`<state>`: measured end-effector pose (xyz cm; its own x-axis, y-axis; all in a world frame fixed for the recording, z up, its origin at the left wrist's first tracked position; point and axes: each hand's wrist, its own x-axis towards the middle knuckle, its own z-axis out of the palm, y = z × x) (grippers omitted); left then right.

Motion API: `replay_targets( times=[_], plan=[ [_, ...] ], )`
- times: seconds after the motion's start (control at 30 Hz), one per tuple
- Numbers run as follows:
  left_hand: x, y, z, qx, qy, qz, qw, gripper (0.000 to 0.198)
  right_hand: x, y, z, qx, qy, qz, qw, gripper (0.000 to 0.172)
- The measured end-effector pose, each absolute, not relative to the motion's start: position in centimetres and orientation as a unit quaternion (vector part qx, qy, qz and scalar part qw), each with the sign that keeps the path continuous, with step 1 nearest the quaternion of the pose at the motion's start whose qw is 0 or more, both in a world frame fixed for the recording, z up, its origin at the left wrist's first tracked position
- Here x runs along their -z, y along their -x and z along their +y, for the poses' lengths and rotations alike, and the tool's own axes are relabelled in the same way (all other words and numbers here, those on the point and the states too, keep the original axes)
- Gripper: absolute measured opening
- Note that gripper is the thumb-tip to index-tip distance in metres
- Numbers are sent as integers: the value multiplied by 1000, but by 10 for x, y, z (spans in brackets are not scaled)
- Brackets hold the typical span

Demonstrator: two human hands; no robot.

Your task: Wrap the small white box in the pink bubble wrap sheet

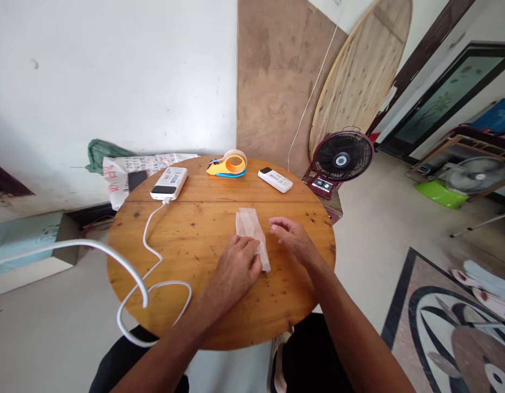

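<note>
I see the left hand over the pale sheet, its grip unclear to me; just beside it, the right hand is released, loosely curled.

hands: bare | forearms: bare | legwear: solid black
</note>
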<state>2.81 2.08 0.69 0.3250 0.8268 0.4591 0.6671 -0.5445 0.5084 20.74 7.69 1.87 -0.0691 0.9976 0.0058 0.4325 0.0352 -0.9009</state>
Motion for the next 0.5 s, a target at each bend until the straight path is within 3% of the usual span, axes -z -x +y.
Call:
replay_targets(
  times=[0.1,0.33,0.5],
  plan=[
    [-7,-28,20,-347,-802,469,127,20,-24,-204,97,-444,590,-599,309,37],
    [-5,-28,22,-333,-807,469,135,19,-21,-171,141,-504,542,-621,257,22],
    [-5,-26,22,-343,-806,463,134,19,-18,-163,152,-540,519,-614,250,25]
  ],
)
